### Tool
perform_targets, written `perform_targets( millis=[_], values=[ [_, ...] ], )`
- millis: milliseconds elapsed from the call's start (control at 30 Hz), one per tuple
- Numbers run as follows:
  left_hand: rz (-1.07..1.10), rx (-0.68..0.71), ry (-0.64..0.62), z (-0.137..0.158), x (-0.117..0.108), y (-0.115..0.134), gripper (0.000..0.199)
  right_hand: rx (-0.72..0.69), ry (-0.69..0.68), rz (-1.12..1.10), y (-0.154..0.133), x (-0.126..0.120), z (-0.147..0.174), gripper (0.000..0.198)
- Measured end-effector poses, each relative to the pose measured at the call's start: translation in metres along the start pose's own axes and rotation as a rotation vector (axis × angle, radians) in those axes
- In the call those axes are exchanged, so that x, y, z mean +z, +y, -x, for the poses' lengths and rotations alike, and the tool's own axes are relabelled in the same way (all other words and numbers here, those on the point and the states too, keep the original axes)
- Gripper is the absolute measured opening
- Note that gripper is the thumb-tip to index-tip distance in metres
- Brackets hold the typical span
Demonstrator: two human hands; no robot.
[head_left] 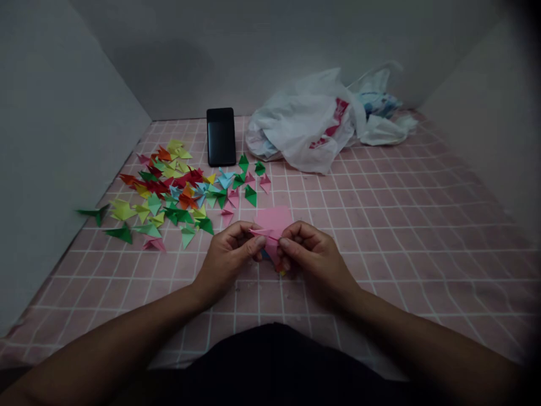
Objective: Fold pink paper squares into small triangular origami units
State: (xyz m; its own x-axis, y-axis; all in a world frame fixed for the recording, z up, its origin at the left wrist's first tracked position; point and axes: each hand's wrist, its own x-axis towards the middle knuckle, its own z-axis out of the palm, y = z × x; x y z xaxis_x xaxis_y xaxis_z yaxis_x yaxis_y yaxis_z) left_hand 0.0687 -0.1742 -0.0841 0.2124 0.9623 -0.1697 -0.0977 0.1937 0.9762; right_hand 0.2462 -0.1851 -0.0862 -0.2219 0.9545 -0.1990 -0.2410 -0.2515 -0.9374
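Where the smooth grey left wall (pixel 63 141) meets the pink cloth (pixel 406 237), whose white lines form a square grid, the spread of folded paper pieces (pixel 192 177) begins. These are crisp, matte and sharply pointed, with wing-like flaps in green, yellow, orange, red, pale blue and pink; they lie densely toward the middle of the spread and more loosely at its edges. Beyond its right part lies a black phone (pixel 221 138), a flat, glossy rectangle with rounded corners. Nearer the viewer, the left hand (pixel 230 251) has its grip closed, thumb against fingers, on the left side of a pink folded paper (pixel 271 248). This creased, angular form is held between the two hands, just in front of a flat pink sheet (pixel 274 215). Farther back lies a crumpled, translucent white plastic bag (pixel 296 121) with red markings. The right hand (pixel 315 254) pinches the paper's right side, its grip likewise closed at thumb and fingers. At far right, a second bag (pixel 382 129), thin and wrinkled, shows blue-patterned material.
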Motion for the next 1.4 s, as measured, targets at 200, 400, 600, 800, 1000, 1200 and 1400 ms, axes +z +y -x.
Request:
perform_targets(
  millis=[200, 400, 600, 800, 1000, 1200, 1400],
  values=[
    [0.013, 0.022, 0.008, 0.000, 0.001, 0.001, 0.014, 0.008, -0.044, -0.057, 0.011, -0.004, -0.003, 0.020],
    [0.004, 0.046, -0.005, 0.002, 0.004, 0.005, 0.017, -0.040, -0.081, 0.109, 0.008, -0.003, -0.003, 0.022],
    [0.033, 0.103, 0.054, 0.003, 0.006, 0.003, 0.025, -0.312, -0.017, 0.501, -0.003, 0.000, 0.005, 0.012],
    [-0.001, 0.176, 0.024, 0.005, 0.005, 0.004, 0.019, -0.522, -0.003, 0.689, -0.001, 0.000, 0.006, 0.014],
    [-0.054, 0.140, 0.018, 0.004, 0.004, 0.006, 0.013, -0.372, -0.050, 0.556, -0.002, 0.000, 0.007, 0.014],
    [-0.025, 0.099, -0.025, 0.002, 0.005, 0.003, 0.018, -0.258, -0.033, 0.438, -0.004, 0.000, 0.006, 0.019],
    [-0.048, 0.105, -0.033, 0.003, 0.005, 0.002, 0.018, -0.253, -0.033, 0.370, -0.004, 0.001, 0.006, 0.017]
  ],
)
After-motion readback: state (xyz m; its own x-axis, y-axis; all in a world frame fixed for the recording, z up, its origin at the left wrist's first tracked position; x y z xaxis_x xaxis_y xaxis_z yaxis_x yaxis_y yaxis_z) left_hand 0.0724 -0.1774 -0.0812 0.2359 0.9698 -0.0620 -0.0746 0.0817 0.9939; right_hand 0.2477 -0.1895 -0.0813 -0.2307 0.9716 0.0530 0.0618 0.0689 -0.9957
